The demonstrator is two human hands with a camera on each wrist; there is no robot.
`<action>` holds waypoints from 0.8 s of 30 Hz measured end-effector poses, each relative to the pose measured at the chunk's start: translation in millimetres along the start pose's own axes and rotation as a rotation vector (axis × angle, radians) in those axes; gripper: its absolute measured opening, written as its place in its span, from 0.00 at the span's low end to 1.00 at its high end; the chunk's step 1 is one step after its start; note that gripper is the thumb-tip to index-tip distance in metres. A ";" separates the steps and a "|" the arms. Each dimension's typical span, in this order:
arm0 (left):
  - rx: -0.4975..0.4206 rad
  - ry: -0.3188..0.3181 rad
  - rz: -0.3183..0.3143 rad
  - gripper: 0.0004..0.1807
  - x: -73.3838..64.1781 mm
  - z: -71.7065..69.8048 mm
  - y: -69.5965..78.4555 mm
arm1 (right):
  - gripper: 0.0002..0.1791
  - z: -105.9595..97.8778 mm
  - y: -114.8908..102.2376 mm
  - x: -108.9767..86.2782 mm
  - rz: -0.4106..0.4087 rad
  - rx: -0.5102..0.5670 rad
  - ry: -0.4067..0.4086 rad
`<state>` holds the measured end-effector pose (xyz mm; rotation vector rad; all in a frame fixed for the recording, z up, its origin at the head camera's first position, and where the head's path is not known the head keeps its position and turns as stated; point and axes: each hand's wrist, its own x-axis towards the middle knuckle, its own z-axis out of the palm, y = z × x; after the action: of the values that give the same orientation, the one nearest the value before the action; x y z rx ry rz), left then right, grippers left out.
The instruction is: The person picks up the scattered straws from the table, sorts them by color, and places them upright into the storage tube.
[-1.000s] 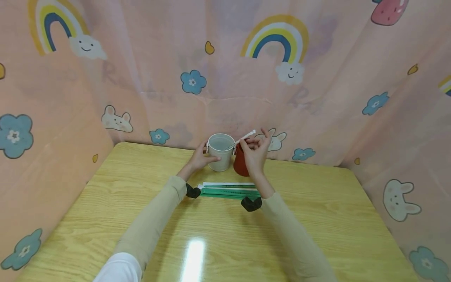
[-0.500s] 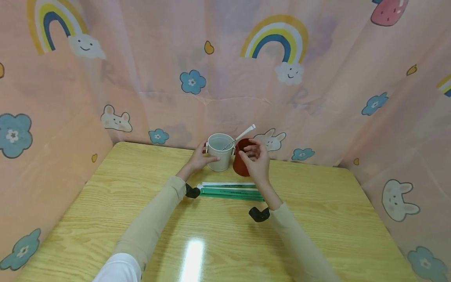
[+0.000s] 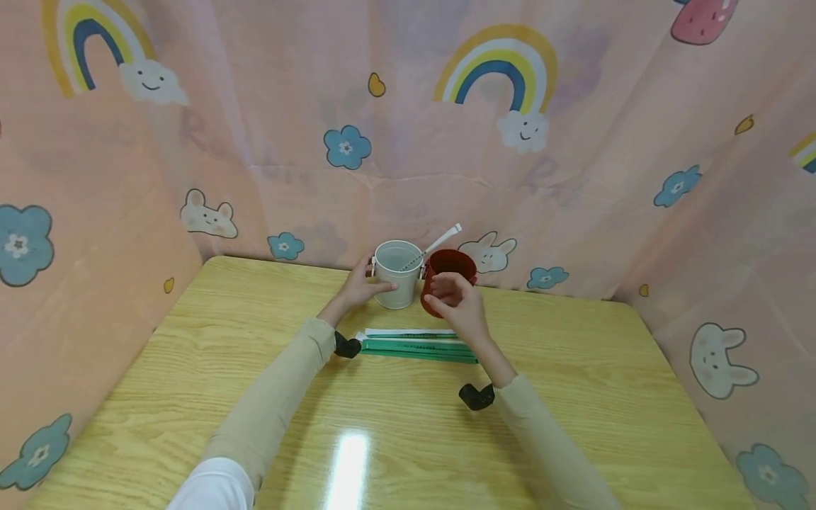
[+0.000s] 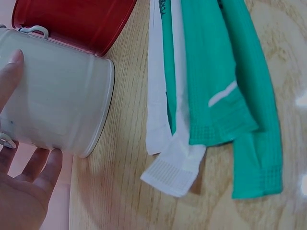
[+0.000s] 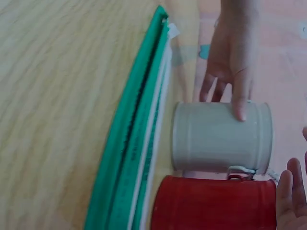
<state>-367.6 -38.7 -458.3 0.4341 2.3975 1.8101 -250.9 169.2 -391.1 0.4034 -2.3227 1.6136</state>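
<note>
My left hand (image 3: 358,287) holds a small white metal bucket (image 3: 395,290) by its side, thumb in front and fingers behind. A white paper-wrapped stick, like a wrapped straw (image 3: 443,239), leans in this bucket with its upper end sticking out over the right rim. Right beside it stands a red bucket (image 5: 213,203), their handle ears close together. My right hand (image 3: 467,312) hangs with loosely bent fingers in front of the red bucket, nothing between them, and partly hides it in the head view. Several long green-and-white paper-wrapped sticks (image 4: 213,86) lie on the table before the buckets.
The wooden table (image 3: 306,425) ends just behind the buckets, at a pink patterned curtain (image 3: 408,142) that also closes off both sides. Each wrist carries a black camera mount (image 3: 476,397). A bright light reflection (image 3: 347,467) shows on the table's front part.
My right hand has let go of the wrapped stick, which now rests in the white bucket, and has drawn back down toward me. The left hand has kept its hold on the bucket.
</note>
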 end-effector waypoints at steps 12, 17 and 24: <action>-0.017 -0.010 0.013 0.48 -2.7 -1.0 4.4 | 0.19 -0.1 16.4 -4.2 0.011 -0.070 -0.191; -0.013 -0.007 0.012 0.48 -2.7 -0.9 4.4 | 0.20 2.1 49.5 -0.6 0.021 -0.100 -0.233; 0.000 -0.004 0.007 0.48 1.0 -0.6 -1.7 | 0.19 2.8 69.9 0.4 0.048 -0.173 -0.297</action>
<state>-369.0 -39.4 -459.6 0.4458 2.3970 1.8104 -278.3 190.0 -452.0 0.5853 -2.6845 1.4410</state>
